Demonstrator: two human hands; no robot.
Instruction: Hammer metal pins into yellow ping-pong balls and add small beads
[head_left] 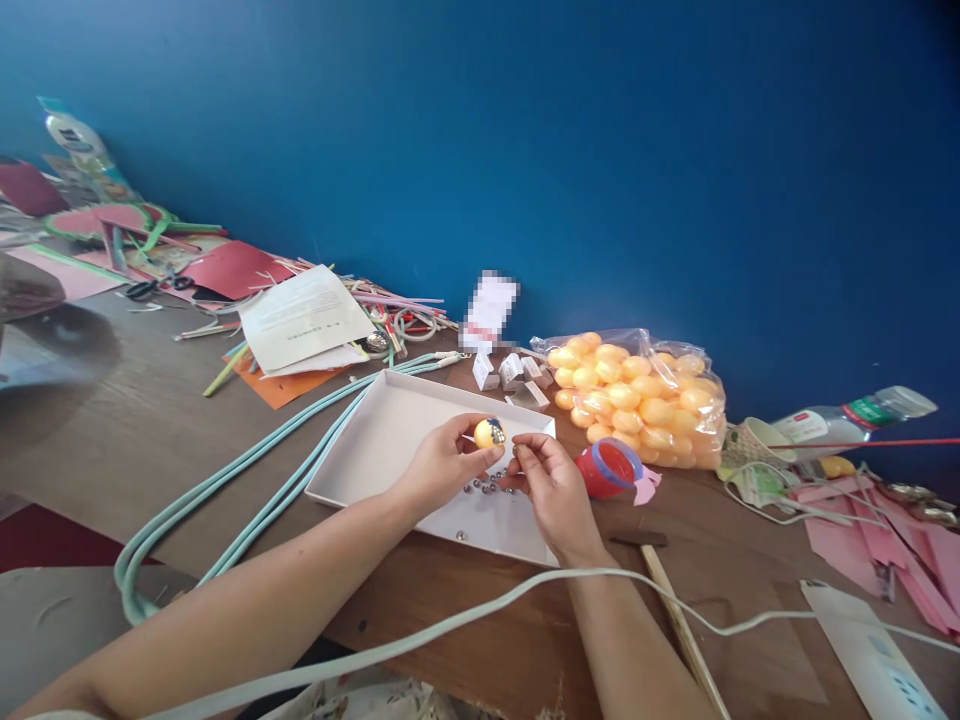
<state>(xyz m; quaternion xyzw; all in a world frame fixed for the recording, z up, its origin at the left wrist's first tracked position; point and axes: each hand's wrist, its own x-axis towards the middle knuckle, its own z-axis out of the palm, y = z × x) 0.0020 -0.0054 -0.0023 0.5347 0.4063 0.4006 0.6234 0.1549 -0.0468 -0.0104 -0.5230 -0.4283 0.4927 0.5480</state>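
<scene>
Over a shallow white box [375, 440], my left hand [444, 462] holds a yellow ball [487, 433] with a dark, shiny patch on its right side. Close to the ball on the right, my right hand [551, 480] has thumb and forefinger pinched on a tiny object, too small to make out clearly. Several small silvery beads [491, 485] lie in the box below the hands, and a single bead [461, 536] sits nearer its front edge. A red cup [604, 470] with a blue rim stands just right of my right hand.
Behind the cup lies a clear bag of orange balls [637, 395]. Light blue cords [247, 470] curve left of the box. A white cable [480, 607] crosses over the forearms. A hammer [675, 610] and a power strip [877, 640] are at right; papers [304, 320] lie back left.
</scene>
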